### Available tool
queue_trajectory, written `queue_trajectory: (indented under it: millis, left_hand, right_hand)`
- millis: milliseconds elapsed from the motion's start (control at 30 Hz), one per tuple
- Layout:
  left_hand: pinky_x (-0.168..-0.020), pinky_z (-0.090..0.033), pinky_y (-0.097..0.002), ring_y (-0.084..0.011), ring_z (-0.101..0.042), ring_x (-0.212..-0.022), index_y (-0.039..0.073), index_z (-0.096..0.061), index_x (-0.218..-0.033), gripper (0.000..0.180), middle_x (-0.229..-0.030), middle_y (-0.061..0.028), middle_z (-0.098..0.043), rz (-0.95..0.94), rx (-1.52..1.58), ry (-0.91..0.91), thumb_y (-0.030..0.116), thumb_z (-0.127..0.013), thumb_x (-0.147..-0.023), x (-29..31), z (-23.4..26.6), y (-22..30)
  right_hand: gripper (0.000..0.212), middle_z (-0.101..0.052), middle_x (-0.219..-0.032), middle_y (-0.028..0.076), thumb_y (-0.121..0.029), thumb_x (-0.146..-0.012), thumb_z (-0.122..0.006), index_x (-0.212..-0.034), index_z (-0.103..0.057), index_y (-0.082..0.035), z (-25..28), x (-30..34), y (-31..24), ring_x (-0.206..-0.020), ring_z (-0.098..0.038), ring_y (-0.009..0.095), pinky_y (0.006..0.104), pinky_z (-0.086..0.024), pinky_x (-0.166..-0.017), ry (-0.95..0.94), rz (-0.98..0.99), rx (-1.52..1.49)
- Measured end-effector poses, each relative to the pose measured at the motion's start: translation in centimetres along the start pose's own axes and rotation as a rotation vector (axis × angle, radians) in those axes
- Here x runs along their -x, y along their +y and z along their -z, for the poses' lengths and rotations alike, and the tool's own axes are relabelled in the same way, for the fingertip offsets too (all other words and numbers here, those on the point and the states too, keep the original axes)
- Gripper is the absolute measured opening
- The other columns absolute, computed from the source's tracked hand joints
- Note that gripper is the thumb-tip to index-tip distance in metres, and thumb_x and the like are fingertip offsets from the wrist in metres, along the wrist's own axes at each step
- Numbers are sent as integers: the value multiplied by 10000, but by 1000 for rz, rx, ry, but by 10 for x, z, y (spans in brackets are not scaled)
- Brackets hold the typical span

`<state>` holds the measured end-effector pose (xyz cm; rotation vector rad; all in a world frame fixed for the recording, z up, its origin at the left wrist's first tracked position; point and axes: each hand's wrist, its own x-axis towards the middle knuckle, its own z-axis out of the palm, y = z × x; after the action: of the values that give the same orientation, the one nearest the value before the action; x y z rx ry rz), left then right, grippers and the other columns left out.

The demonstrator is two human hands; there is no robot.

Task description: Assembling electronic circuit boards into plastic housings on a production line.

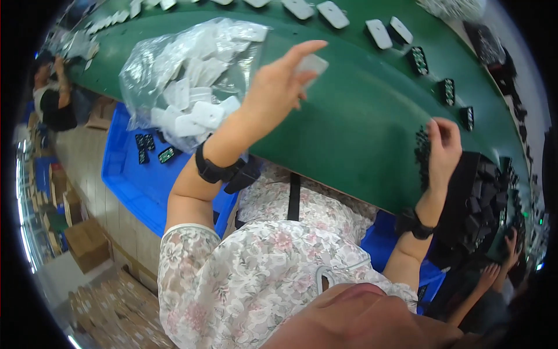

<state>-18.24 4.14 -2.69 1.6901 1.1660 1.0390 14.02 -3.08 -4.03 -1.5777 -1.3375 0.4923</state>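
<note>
My left hand (273, 96) is raised over the green work surface (349, 139), its index finger stretched out. Its other fingers close on a small white plastic cover (314, 67), which they partly hide. Just left of it lies a clear plastic bag (136, 75) full of white covers (206, 115). My right hand (444, 145) is over the right part of the surface, thumb and fingertips pinched together. Whatever they hold, if anything, is too faint to make out. Close beside that hand stands a cluster of small black parts (422, 152).
White covers (379, 34) and black housings with green boards (417, 61) line the far side. Black pieces (479, 203) are heaped at right. A blue bin (131, 183) holds several housings at lower left. Co-workers sit at far left (55, 96) and lower right (485, 282).
</note>
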Motion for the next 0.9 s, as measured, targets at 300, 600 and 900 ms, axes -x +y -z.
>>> queue_trajectory:
  millis: [300, 600, 900]
  left_hand:
    - [-489, -443, -234, -115, -552, -578, 153, -462, -1343, 532, -879, -87, -599, -75, 240, -221, -67, -522, -862, -20, -93, 3]
    - [-503, -488, -279, -161, -591, -571, 35, -632, -991, 174, -817, -84, -573, -209, 217, -111, -20, -614, -828, -7, -98, 2]
    - [-469, -477, -235, -137, -597, -577, 18, -637, -962, 159, -852, -78, -580, -449, 13, -65, -56, -603, -825, -5, -97, -2]
  right_hand:
    - [256, -618, -960, 68, -44, -901, -583, -1145, -564, 33, -51, -5, -39, -850, -574, 111, 224, -446, -756, -226, -181, -663]
    - [118, -619, -964, 92, -30, -887, -601, -990, -576, 23, -55, 5, -30, -829, -585, 131, 242, -464, -744, -285, -284, -693]
    - [93, -603, -908, 54, -35, -883, -614, -957, -591, 16, -69, 15, -40, -794, -576, 120, 240, -476, -723, -191, -250, -665]
